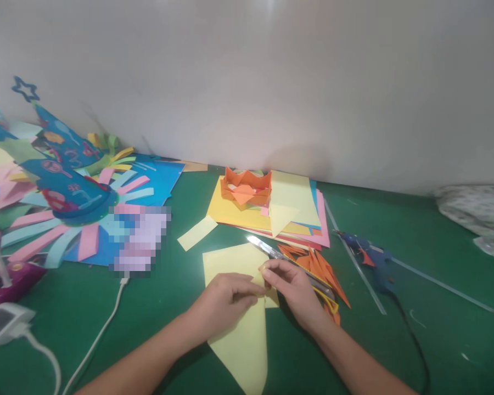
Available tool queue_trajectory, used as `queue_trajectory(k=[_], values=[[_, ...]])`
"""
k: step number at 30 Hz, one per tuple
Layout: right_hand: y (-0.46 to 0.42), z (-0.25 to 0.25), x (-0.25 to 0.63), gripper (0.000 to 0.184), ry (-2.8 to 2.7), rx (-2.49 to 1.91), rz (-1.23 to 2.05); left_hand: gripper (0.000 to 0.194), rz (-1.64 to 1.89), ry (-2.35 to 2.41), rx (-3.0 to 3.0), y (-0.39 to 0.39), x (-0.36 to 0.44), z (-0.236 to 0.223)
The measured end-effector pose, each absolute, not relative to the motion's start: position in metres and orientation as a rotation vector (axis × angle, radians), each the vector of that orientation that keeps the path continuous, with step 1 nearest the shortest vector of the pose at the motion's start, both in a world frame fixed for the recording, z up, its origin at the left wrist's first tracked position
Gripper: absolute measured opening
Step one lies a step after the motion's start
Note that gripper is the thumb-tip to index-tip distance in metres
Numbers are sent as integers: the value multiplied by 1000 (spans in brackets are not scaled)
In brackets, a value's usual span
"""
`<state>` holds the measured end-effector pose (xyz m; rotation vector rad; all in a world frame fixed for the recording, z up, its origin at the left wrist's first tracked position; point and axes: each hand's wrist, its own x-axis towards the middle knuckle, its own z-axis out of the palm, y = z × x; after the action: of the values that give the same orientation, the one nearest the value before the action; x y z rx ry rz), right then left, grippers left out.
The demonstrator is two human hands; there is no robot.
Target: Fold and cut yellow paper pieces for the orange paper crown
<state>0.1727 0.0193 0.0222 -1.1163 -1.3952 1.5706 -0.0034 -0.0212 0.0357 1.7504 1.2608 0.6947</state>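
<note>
Pale yellow paper (pixel 241 345) lies partly folded or curled in front of me. My left hand (pixel 224 304) rests across it, with thumb and fingers closed on a small portion of the paper. Opposite, my right hand (pixel 290 288) pinches a small pale yellow bit between thumb and fingertips; whether it belongs to the same sheet I cannot tell. Just beyond the right hand lies a utility knife (pixel 278 253) with its blade out. Pointed orange paper pieces (pixel 327 269) are heaped beside that hand. A short yellow strip (pixel 197 232) sits further left.
An orange paper crown (pixel 247 189) stands on stacked coloured paper (pixel 218 211). At right are a blue glue gun (pixel 376 263) and clear glue sticks (pixel 440 284). Decorated blue cone hats (pixel 61 184), a white cable (pixel 107 323) and a white charger (pixel 8 323) occupy the left.
</note>
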Motion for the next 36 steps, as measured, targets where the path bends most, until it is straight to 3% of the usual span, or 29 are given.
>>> queue_trajectory(k=[4,18,22,26,36], values=[[18,24,172,27,-1379,-1115,1571,29,706,1255,1723,-20,-3,37],[17,24,169,29,-1397,-1204,1554,11,851,1356,1553,-23,6,37],[17,24,169,31,-1358,-1214,1563,31,817,1459,1394,-22,5,36],[18,22,170,31,-1336,-1189,1551,14,767,1480,1516,-22,4,35],[16,22,171,25,-1389,-1182,1473,27,700,1565,1602,-23,6,36]])
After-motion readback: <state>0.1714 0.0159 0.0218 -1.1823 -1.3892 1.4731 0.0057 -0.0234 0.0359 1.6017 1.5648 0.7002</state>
